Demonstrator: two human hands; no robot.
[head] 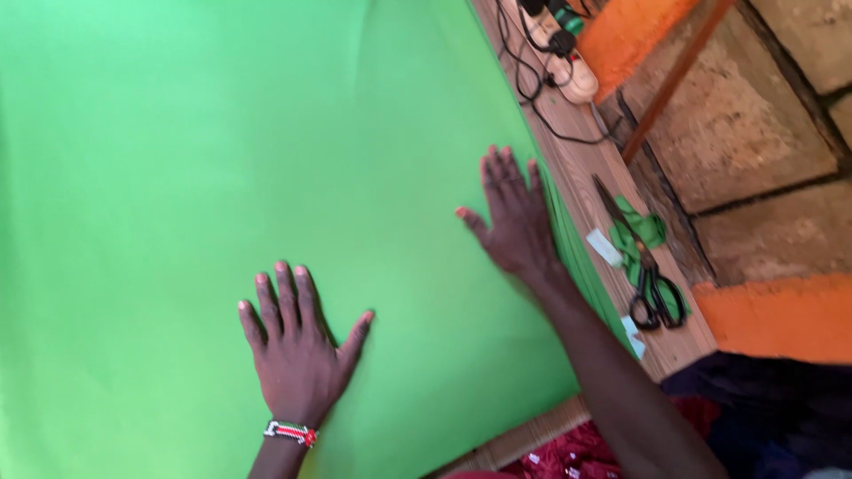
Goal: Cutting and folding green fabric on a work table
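Note:
A large bright green sheet (204,151) covers most of a wooden table (581,168). My left hand (297,346) lies flat on the sheet near its lower edge, fingers spread, a beaded bracelet on the wrist. My right hand (510,217) also rests flat and spread on the sheet, close to its right edge. Neither hand holds anything.
Black-handled scissors (643,270) lie on the bare wooden strip right of the sheet, on green scraps (643,232) and beside small white paper bits. A white power strip (568,71) with black cables sits at the far end. A stone-block wall with orange bands lies beyond.

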